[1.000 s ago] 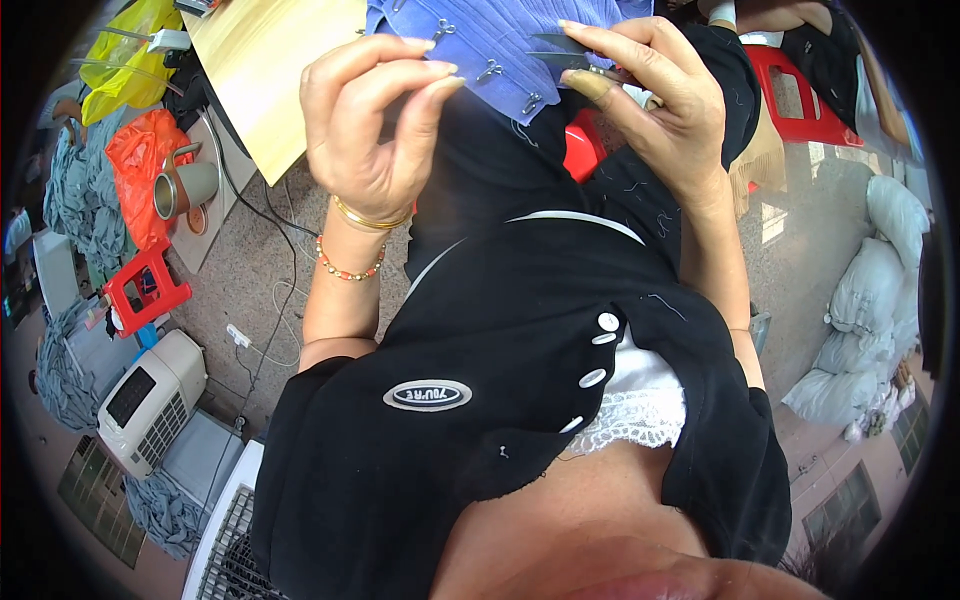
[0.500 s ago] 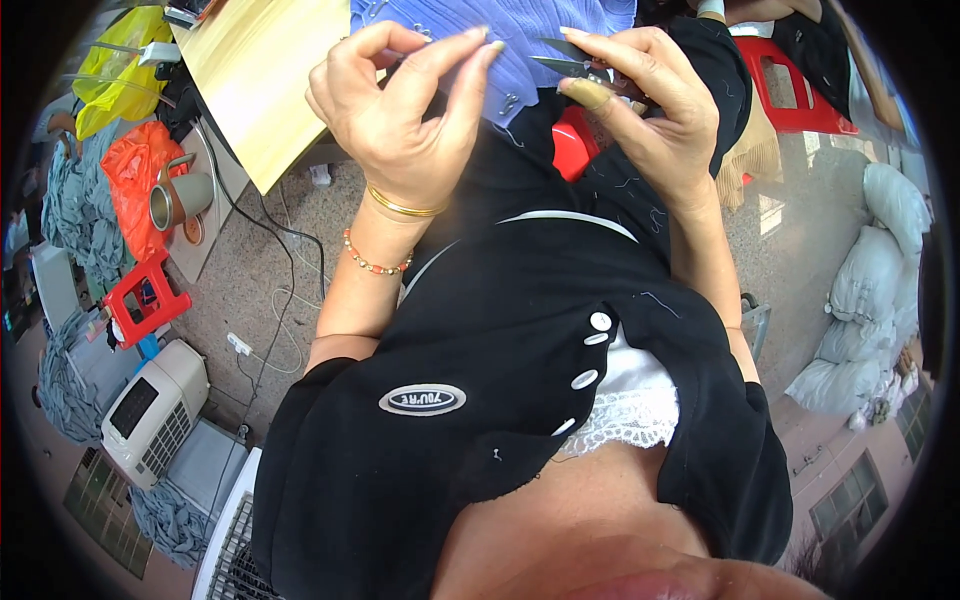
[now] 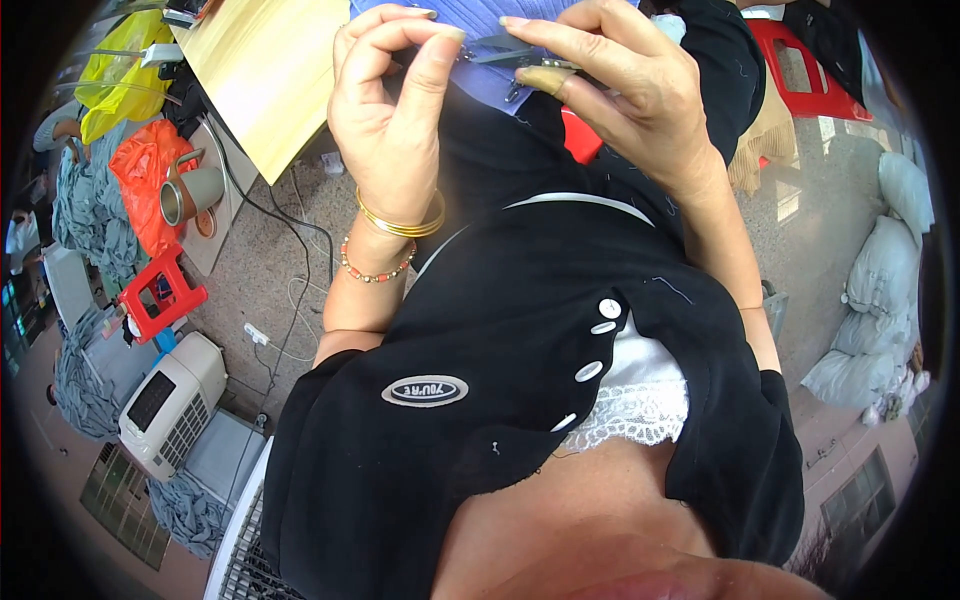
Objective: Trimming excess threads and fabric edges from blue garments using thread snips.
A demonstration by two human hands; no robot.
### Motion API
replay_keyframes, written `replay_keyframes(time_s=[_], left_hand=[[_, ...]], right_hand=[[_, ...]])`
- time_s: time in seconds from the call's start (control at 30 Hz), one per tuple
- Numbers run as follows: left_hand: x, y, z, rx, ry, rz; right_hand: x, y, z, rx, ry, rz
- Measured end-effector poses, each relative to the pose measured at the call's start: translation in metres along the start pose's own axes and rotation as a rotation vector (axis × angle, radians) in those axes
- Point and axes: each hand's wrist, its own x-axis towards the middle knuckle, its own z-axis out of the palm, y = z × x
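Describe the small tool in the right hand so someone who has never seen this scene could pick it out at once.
Start at the pale wooden tabletop at top left and move right to the blue-violet cloth at the top edge. Over that cloth, the right hand pinches small grey metal snips, tips toward the left hand. Nothing else there is thin, metallic and pointed.

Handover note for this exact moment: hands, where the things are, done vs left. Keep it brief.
Left hand: raised, thumb and fingers pinched together at the edge of the blue fabric; what they pinch is too small to tell.
Right hand: holds small thread snips against the fabric, blades pointing toward the left fingers.
Fabric lies at the top, beside the wooden table.
Done: cannot tell.
Left: trimming at the pinched spot appears under way.
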Motion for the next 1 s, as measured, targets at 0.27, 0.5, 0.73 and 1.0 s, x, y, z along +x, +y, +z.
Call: replay_keyframes(time_s=[0.27, 0.5, 0.73, 1.0], left_hand=[[0.007, 0.002, -0.006, -0.088, -0.017, -0.088], [0.007, 0.007, -0.003, -0.052, -0.002, -0.107], [0.007, 0.004, -0.005, -0.070, 0.020, -0.078], [0.008, 0.002, -0.005, -0.005, -0.001, -0.023]], right_hand=[[0.006, -0.006, -0.001, -0.164, -0.022, -0.049], [-0.001, 0.031, 0.024, -0.336, 0.204, -0.362], [0.004, 0.032, 0.023, 0.120, 0.465, -0.418], [-0.009, 0.008, -0.006, -0.113, 0.011, -0.035]])
